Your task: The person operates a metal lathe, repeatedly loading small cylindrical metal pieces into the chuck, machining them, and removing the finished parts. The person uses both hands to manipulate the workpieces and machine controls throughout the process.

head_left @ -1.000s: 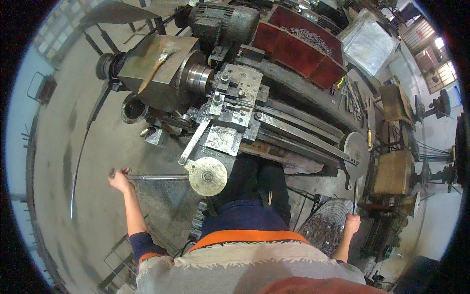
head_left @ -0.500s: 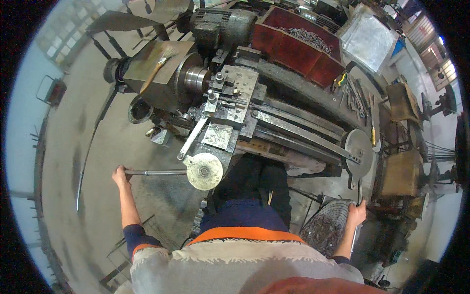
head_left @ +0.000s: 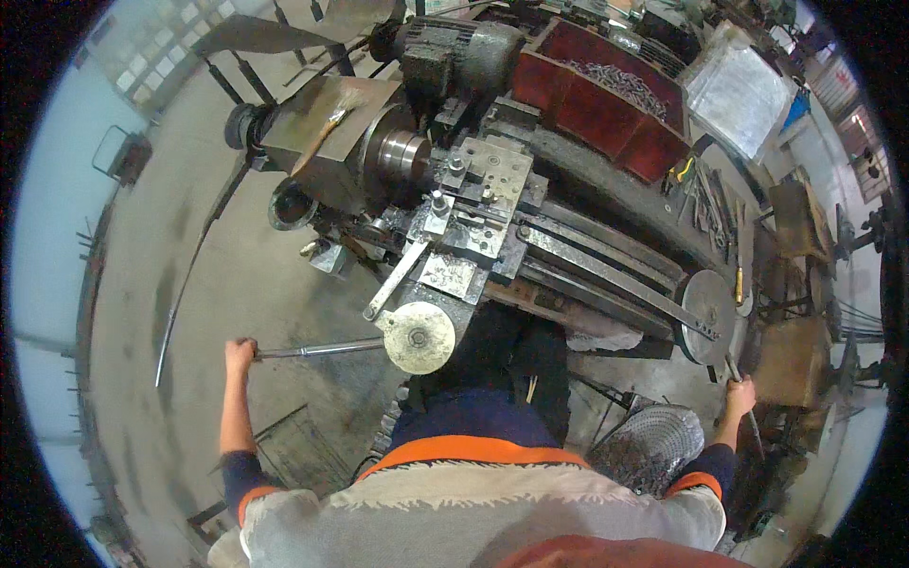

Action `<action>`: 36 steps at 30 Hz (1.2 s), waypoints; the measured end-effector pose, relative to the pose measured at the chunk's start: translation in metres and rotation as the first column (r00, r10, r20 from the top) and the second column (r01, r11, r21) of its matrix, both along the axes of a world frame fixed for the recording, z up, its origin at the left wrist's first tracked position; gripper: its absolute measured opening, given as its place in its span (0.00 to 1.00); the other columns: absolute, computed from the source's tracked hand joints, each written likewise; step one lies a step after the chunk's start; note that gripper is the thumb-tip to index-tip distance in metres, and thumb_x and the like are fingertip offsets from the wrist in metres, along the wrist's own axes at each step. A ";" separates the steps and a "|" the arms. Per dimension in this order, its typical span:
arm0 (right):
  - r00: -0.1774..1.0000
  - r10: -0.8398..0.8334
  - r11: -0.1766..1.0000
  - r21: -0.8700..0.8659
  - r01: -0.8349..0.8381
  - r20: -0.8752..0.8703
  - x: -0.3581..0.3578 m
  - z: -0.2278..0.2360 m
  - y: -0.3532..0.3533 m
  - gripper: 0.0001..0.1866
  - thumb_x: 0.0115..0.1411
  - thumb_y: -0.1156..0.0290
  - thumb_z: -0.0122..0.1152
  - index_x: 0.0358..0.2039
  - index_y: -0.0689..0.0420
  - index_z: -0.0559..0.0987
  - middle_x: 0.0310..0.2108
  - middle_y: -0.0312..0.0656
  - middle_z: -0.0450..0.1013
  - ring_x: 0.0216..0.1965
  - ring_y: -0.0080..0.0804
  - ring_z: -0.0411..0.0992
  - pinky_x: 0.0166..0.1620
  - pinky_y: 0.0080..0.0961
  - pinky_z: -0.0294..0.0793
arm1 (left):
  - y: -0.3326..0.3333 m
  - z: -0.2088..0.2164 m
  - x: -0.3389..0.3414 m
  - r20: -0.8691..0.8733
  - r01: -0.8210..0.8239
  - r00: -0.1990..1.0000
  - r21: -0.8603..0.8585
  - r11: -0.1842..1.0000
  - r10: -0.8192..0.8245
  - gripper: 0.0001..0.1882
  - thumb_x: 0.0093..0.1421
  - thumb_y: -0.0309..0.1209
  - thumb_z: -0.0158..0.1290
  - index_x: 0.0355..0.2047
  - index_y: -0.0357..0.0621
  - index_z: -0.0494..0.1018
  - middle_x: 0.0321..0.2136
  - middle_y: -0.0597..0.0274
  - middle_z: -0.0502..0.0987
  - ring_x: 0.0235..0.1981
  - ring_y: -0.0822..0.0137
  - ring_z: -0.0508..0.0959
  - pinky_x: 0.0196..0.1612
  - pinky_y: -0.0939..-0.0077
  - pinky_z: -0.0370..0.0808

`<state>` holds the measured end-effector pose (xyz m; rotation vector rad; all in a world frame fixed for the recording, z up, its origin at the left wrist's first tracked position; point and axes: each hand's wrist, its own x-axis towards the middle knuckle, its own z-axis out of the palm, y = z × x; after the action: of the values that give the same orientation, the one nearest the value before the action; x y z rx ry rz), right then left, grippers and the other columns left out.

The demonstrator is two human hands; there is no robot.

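My left hand (head_left: 240,354) is closed round the outer end of a long metal lever (head_left: 322,350). That lever runs right to a pale round plate (head_left: 418,338) at the front of a lathe's tool slide (head_left: 464,232). At the right, my right hand (head_left: 739,396) grips a second metal lever (head_left: 731,367), which slants down from beside a grey round disc (head_left: 708,317) at the end of the lathe bed. A flat steel handle (head_left: 396,279) lies above the pale plate. The shiny spindle nose (head_left: 405,154) faces the tool slide; any workpiece there is too small to make out.
A red bin (head_left: 601,104) of small metal parts stands behind the bed, beside a motor (head_left: 454,57). On the headstock lies a brush (head_left: 322,140). Hand tools (head_left: 710,208) lie at the right. A perforated round stool seat (head_left: 653,440) is near my right arm.
My right hand has swung its lever outward to the right and slightly up. The left hand still holds its lever, sitting a little lower. The whole view has shifted, moving the lathe rightward.
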<state>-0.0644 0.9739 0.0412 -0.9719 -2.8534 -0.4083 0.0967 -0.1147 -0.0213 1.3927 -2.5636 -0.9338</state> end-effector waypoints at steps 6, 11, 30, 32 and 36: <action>0.887 0.369 0.911 0.300 -0.284 -0.279 0.044 -0.032 -0.036 0.36 0.40 0.65 0.61 0.52 0.66 0.64 0.49 0.55 0.65 0.51 0.52 0.62 0.53 0.40 0.62 | 0.030 0.012 -0.146 0.068 0.341 0.939 -0.310 0.888 -0.337 0.13 0.46 0.33 0.51 0.28 0.34 0.74 0.26 0.45 0.76 0.32 0.51 0.77 0.37 0.60 0.73; 0.960 -0.007 0.900 -0.420 -0.115 -0.279 0.071 -0.017 -0.153 0.32 0.36 0.68 0.59 0.46 0.64 0.71 0.45 0.55 0.69 0.46 0.47 0.68 0.49 0.33 0.66 | 0.061 -0.032 -0.221 0.264 0.595 0.797 -0.500 0.630 -0.543 0.15 0.50 0.39 0.53 0.27 0.38 0.73 0.26 0.48 0.76 0.33 0.49 0.77 0.38 0.59 0.73; 0.813 0.430 0.789 -0.274 -0.549 -0.393 -0.049 0.113 -0.246 0.16 0.41 0.75 0.53 0.33 0.60 0.79 0.29 0.53 0.74 0.33 0.42 0.75 0.37 0.27 0.71 | 0.075 -0.052 -0.241 0.349 0.619 0.767 -0.182 0.764 -0.538 0.19 0.51 0.36 0.51 0.41 0.38 0.66 0.35 0.45 0.75 0.39 0.48 0.75 0.42 0.59 0.72; 0.733 0.490 0.633 -0.385 -0.672 -0.472 -0.093 0.135 -0.292 0.18 0.40 0.74 0.56 0.36 0.61 0.78 0.34 0.49 0.76 0.36 0.36 0.75 0.42 0.26 0.70 | 0.059 -0.065 -0.221 0.207 0.639 0.769 -0.215 0.738 -0.605 0.20 0.50 0.36 0.52 0.41 0.37 0.67 0.35 0.44 0.75 0.38 0.48 0.75 0.42 0.60 0.72; 0.448 0.684 0.247 -0.396 -0.885 -0.575 -0.163 0.172 -0.411 0.19 0.38 0.71 0.58 0.35 0.60 0.78 0.33 0.49 0.75 0.37 0.37 0.74 0.42 0.27 0.70 | 0.030 0.031 -0.207 0.059 0.631 0.761 0.166 0.758 -0.646 0.19 0.52 0.34 0.50 0.43 0.37 0.69 0.32 0.45 0.76 0.36 0.54 0.76 0.39 0.64 0.71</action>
<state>-0.2278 0.5626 0.2136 0.5490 -2.6967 0.8526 -0.1107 -0.0844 0.0094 0.5539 -3.1895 -1.1441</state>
